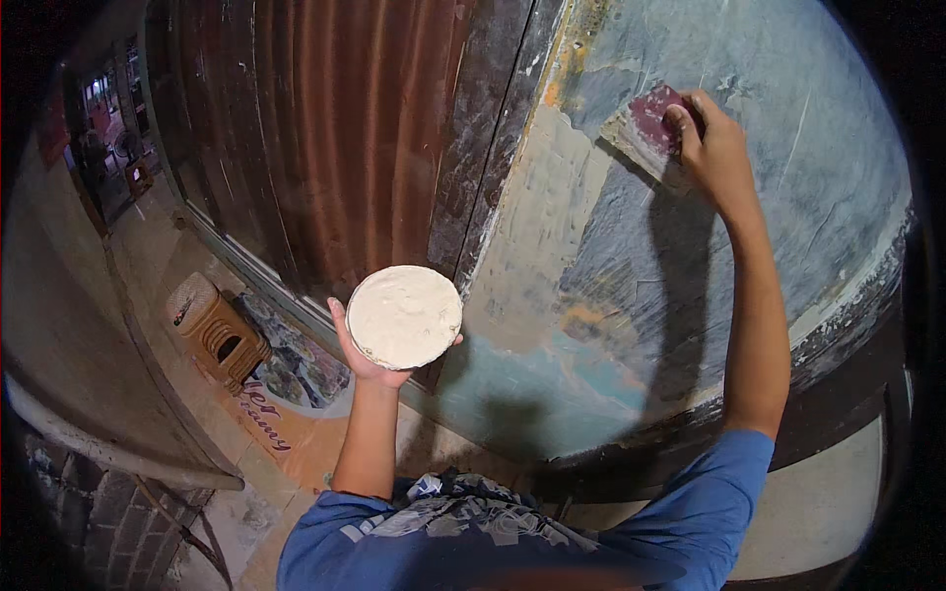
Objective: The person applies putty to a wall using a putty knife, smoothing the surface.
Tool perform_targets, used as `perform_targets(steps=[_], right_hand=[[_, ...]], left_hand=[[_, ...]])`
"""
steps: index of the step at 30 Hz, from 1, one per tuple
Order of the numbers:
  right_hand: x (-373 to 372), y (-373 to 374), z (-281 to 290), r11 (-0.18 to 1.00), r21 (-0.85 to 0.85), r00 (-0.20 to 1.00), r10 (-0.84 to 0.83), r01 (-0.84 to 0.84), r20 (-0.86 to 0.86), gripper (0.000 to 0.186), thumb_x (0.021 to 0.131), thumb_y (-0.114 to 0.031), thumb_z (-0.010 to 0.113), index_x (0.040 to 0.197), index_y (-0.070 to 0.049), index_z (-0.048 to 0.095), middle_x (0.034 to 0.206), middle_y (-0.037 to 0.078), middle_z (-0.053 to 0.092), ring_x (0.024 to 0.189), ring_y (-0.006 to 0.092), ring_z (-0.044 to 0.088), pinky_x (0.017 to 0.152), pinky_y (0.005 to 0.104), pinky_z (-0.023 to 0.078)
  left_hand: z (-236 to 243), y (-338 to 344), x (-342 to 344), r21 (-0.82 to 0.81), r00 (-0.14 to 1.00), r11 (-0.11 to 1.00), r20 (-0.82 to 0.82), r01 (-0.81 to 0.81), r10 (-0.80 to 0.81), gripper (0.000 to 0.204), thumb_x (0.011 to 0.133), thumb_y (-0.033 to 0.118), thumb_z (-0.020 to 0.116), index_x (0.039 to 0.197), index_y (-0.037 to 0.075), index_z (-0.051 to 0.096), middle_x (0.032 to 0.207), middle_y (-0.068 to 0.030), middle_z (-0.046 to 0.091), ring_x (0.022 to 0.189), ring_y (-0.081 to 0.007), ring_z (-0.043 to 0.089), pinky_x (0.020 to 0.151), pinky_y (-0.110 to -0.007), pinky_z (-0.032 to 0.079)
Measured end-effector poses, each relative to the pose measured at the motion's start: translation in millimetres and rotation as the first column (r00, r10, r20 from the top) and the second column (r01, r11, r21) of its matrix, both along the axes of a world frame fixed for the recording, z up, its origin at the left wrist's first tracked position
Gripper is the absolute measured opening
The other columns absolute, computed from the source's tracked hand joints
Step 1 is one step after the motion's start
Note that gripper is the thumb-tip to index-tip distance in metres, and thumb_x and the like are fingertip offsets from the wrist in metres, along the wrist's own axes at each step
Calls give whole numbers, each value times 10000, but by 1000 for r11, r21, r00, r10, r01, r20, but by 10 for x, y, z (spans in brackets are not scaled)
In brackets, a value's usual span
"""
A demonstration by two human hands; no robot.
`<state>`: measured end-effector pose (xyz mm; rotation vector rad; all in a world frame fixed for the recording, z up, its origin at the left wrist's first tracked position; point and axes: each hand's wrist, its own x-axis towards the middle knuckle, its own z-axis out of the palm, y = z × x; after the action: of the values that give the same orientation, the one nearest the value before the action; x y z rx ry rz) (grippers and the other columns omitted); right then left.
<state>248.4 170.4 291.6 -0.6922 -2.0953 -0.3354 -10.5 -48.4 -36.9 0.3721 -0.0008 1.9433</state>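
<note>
My left hand [357, 353] holds up a round container of cream-coloured paste [404, 313], low in front of the rust-brown corrugated panel. My right hand [709, 148] grips a maroon, paste-smeared spreader [650, 113], its pale edge at the grey-blue wall [788, 236] high on the right. A band of beige paste [542, 217] runs down the wall's left side, beside a dark weathered strip. Whether the spreader's edge touches the surface, I cannot tell.
Stacked brown plastic stools [212, 330] stand low at the left on printed sheeting [271, 404]. The corrugated panel [325, 118] fills the upper middle. A bent pipe [118, 453] and brickwork [99, 532] are at the lower left. A passage [113, 128] opens at the far upper left.
</note>
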Motion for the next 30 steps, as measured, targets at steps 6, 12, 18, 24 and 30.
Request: perform_targets(steps=[6, 12, 18, 24, 30], right_hand=[[-63, -6, -106, 971, 213, 985, -137, 113, 101, 187, 991, -266, 599, 1049, -98, 657, 929, 141, 721, 905, 356, 669, 823, 456, 364], [-8, -89, -3, 992, -116, 998, 37, -43, -56, 212, 986, -253, 604, 1095, -85, 677, 925, 130, 735, 899, 335, 691, 942, 455, 385], [33, -40, -70, 973, 147, 983, -182, 180, -2, 206, 993, -272, 588, 1100, -120, 677, 947, 113, 744, 908, 329, 692, 873, 466, 380], [75, -90, -91, 993, 58, 993, -106, 102, 57, 210, 981, -260, 616, 1107, -100, 669, 953, 124, 732, 934, 318, 682, 876, 454, 387], [91, 13, -12, 990, 100, 994, -93, 98, -50, 209, 993, -280, 598, 1083, -103, 665, 942, 119, 737, 896, 317, 687, 858, 464, 397]], left_hand=[[45, 0, 62, 6, 1000, 1000, -14, 9, -9, 969, 863, 858, 311, 1496, 132, 420, 1518, -205, 431, 1298, -535, 471, 902, -855, 376], [43, -24, 101, -10, 999, 1000, 47, 11, -11, 963, 867, 849, 325, 1501, 129, 415, 1520, -206, 429, 1306, -537, 463, 906, -853, 373], [-29, 29, 113, 18, 999, 999, 19, 39, -40, 965, 861, 857, 333, 1465, 116, 460, 1483, -197, 474, 1274, -528, 493, 885, -866, 372], [1, 12, 114, 13, 999, 999, 30, 32, -32, 981, 865, 856, 325, 1494, 107, 407, 1503, -231, 434, 1280, -531, 488, 902, -846, 387], [78, -15, 193, 26, 996, 996, 33, 80, -81, 1009, 855, 874, 307, 1501, 105, 394, 1512, -230, 425, 1282, -532, 486, 903, -846, 387]])
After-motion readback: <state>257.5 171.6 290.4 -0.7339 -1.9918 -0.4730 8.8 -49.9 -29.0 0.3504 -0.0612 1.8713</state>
